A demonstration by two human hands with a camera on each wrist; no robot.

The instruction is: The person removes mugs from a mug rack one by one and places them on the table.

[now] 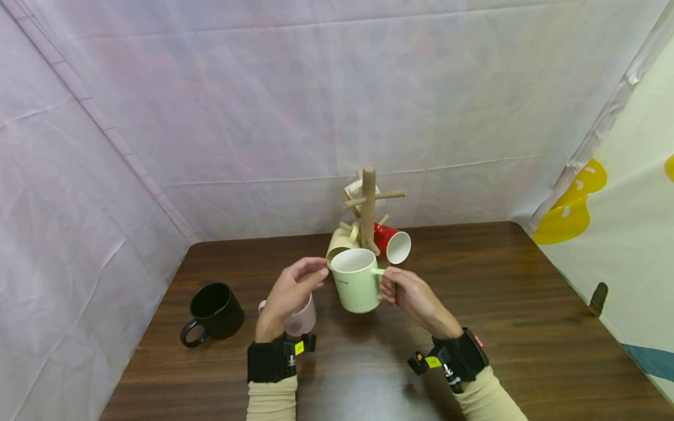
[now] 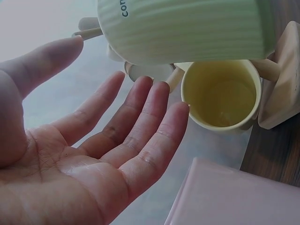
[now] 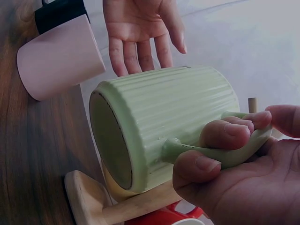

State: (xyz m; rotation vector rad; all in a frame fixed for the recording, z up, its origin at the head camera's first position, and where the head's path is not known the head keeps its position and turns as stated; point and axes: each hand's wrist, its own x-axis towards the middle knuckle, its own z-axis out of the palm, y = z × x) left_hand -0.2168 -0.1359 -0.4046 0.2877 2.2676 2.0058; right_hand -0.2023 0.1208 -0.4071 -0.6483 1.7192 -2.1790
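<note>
One pale green ribbed mug [image 1: 357, 286], held up above the brown table [image 1: 500, 280], mouth upward, just in front of the wooden rack [image 1: 368, 204]. Gripped at its handle [image 3: 234, 158] by the right hand [image 1: 418, 298], with fingers curled through the loop and thumb on the upper part; body of the mug out to the left of those fingers. Opposite, the left hand [image 1: 291, 292], palm toward the mug, fingers [image 2: 154, 143] spread and only slightly bent, thumb well apart, nothing in grasp. Just beside the mug's wall, with a narrow gap in the left wrist view between fingertips and glaze. Near the same fingertips, a cream mug [image 1: 341, 240], hung low on the rack and partly behind the green one. On the rack's right, a red mug [image 1: 384, 237]; higher, behind the post, a white mug [image 1: 354, 188]. Partly covered by the left hand, a pink mug [image 1: 302, 320]; farther left, a black mug [image 1: 223, 316], upright on the table
</note>
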